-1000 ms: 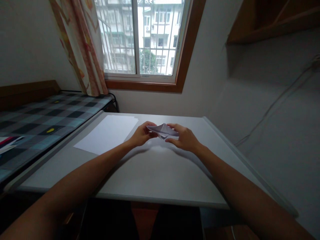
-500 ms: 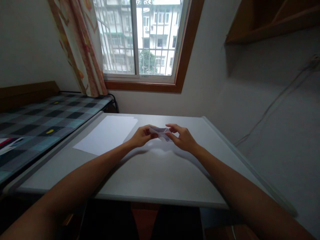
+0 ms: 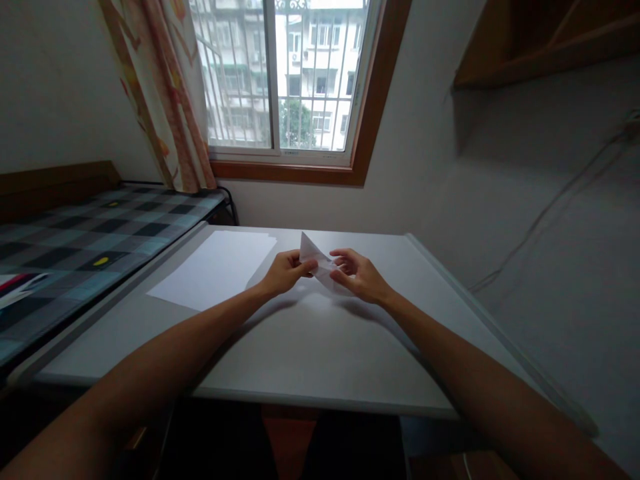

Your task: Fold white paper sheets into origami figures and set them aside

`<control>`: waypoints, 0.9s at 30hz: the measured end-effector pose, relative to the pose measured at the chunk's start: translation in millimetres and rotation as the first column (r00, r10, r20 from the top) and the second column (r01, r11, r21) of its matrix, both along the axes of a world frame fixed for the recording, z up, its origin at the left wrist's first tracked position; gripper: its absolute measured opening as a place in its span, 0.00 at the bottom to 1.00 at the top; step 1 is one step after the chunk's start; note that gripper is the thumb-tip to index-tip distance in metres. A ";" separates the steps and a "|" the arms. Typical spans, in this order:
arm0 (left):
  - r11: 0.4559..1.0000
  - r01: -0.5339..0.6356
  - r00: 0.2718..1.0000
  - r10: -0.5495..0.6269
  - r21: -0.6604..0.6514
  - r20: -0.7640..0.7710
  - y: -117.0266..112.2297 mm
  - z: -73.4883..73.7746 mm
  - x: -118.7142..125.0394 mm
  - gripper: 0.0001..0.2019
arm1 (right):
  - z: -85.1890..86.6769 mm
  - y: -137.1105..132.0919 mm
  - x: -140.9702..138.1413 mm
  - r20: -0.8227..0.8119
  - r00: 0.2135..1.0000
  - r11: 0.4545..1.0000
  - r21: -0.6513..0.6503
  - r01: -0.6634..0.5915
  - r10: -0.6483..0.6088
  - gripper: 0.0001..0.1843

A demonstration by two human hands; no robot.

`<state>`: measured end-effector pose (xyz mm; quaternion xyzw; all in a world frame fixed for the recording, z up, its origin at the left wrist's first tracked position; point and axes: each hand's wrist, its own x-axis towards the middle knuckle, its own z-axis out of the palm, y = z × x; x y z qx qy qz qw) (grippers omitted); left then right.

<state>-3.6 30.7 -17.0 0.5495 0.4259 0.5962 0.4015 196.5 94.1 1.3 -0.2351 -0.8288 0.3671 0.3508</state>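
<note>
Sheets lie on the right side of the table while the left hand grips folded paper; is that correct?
Wrong side: the head view shows the sheets on the left side of the table. The left hand does grip folded paper.

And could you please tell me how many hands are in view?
2: the left hand, holding the folded paper, and the right hand at the paper's right side.
</note>
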 end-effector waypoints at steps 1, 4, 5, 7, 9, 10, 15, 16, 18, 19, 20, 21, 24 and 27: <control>1.000 -0.013 1.000 0.013 -0.017 0.010 -0.3 0.5 1.0 0.18 | -0.3 -0.2 -0.4 -0.010 0.999 0.999 0.019 0.030 -0.030 0.27; 0.998 -0.033 0.998 0.037 -0.060 0.057 -1.7 2.4 5.0 0.19 | -1.0 -0.8 -2.8 -0.042 0.997 0.996 0.051 0.068 -0.066 0.19; 0.997 -0.029 0.997 0.034 -0.072 0.076 -2.5 3.3 6.7 0.20 | -1.1 -0.8 -3.6 -0.048 0.997 0.996 0.058 0.063 -0.060 0.17; 0.996 -0.010 0.994 0.019 -0.090 0.108 -4.4 5.2 9.9 0.21 | -1.0 -0.1 -4.7 -0.052 0.997 0.997 0.058 0.059 -0.056 0.15; 0.995 0.005 0.992 0.008 -0.102 0.123 -6.1 6.6 12.4 0.22 | -0.8 1.4 -5.0 -0.076 0.994 0.996 0.026 0.081 -0.079 0.16; 0.994 0.009 0.992 0.004 -0.105 0.123 -6.7 7.0 13.2 0.22 | -0.7 2.3 -4.9 -0.093 0.992 0.996 -0.009 0.085 -0.086 0.17; 0.993 -0.014 0.997 0.023 -0.115 0.074 -6.8 6.5 12.7 0.20 | -0.5 4.5 -3.7 -0.130 0.992 0.966 -0.256 -0.033 -0.001 0.24; 0.992 -0.020 0.998 0.028 -0.121 0.063 -6.6 6.3 12.2 0.20 | -0.5 4.2 -3.5 -0.107 0.994 0.953 -0.298 -0.055 0.024 0.23; 0.990 -0.027 0.998 0.035 -0.139 0.056 -6.2 6.1 11.6 0.20 | -0.2 3.0 -3.5 -0.046 0.998 0.926 -0.373 -0.061 0.047 0.20; 0.988 -0.024 0.997 0.034 -0.151 0.065 -6.0 5.9 11.5 0.21 | 0.3 2.2 -3.6 -0.018 0.999 0.913 -0.404 -0.045 0.042 0.19; 0.986 -0.016 0.996 0.030 -0.165 0.083 -5.8 5.7 11.6 0.22 | 0.9 1.4 -3.6 0.004 1.000 0.903 -0.429 -0.022 0.026 0.19; 0.984 -0.004 0.994 0.024 -0.180 0.106 -5.6 5.4 11.8 0.23 | 1.6 0.7 -3.7 0.017 1.000 0.895 -0.445 0.005 0.003 0.20; 0.978 0.028 0.988 0.004 -0.207 0.154 -5.2 4.6 12.2 0.25 | 3.1 -0.3 -3.5 0.019 0.999 0.881 -0.470 0.053 -0.050 0.21; 0.977 -0.016 0.990 0.046 -0.214 0.134 -5.4 4.6 12.0 0.23 | 2.2 0.5 -2.9 0.040 0.999 0.875 -0.483 0.035 -0.018 0.22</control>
